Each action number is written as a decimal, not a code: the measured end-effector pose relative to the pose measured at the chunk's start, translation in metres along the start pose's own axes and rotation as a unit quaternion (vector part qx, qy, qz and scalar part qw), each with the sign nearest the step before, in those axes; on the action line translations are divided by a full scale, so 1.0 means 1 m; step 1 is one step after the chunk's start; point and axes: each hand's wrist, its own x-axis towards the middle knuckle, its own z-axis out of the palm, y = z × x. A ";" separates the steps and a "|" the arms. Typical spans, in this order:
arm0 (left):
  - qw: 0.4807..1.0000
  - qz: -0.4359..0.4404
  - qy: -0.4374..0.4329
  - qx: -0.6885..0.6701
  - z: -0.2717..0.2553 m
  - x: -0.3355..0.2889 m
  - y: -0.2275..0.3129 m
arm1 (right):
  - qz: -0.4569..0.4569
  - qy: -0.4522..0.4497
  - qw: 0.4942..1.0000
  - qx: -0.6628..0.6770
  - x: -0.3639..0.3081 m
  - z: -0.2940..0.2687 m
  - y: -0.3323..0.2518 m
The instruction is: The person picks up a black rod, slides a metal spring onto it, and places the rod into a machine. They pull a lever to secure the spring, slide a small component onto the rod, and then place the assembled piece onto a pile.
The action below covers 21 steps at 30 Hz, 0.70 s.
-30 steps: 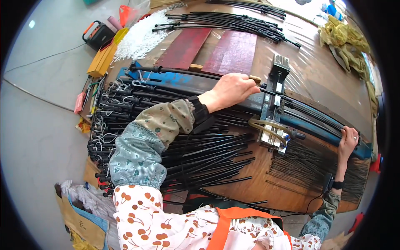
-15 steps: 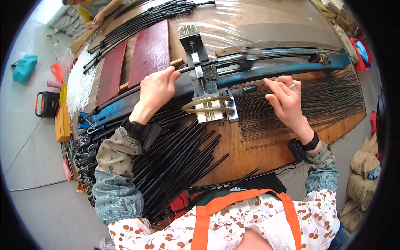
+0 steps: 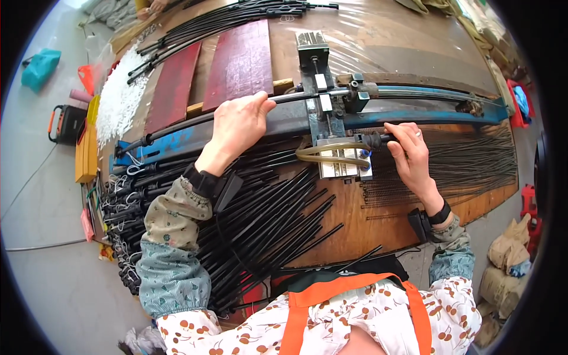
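My left hand (image 3: 239,125) is closed around a long thin black rod (image 3: 192,121), which runs from the left along a blue rail (image 3: 160,156) into a metal clamp fixture (image 3: 325,115). My right hand (image 3: 411,155) has its fingers bent over the end of a black handle (image 3: 378,140) on the fixture's right side. A dark metal sliding block (image 3: 358,94) sits against the right of the clamp, on a steel guide bar. Brownish hoses (image 3: 328,152) loop over the silver block of the fixture.
Many black rods (image 3: 278,219) lie piled in front of the rail. Thin dark springs (image 3: 455,160) spread at the right. Two red boards (image 3: 239,65), white small parts (image 3: 121,97) and more black rods (image 3: 236,23) lie behind. Another person's hand (image 3: 155,6) shows at the top left.
My right hand has come down onto the black handle. The sliding block, blurred before, now sits closer to the clamp. My left hand stays on the rod; the view has shifted.
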 end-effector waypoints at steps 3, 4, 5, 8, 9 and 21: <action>0.999 0.022 0.023 0.019 0.003 0.000 -0.003 | 0.009 0.014 1.000 0.017 -0.001 0.002 0.000; 0.999 0.018 0.023 0.023 0.003 0.000 -0.003 | 0.017 0.017 1.000 0.010 -0.001 0.001 -0.002; 0.999 0.012 0.026 0.029 0.003 -0.001 -0.004 | 0.022 0.019 1.000 0.003 0.000 0.002 -0.005; 1.000 0.029 0.009 -0.009 0.012 0.008 0.007 | 0.040 0.030 0.998 -0.049 -0.004 -0.004 -0.006; 0.999 0.041 0.025 -0.015 0.015 0.012 0.013 | 0.039 0.038 0.998 -0.040 -0.007 -0.008 -0.006; 0.999 0.047 0.025 -0.010 0.018 0.019 0.024 | 0.067 0.053 0.996 -0.033 -0.046 -0.021 0.011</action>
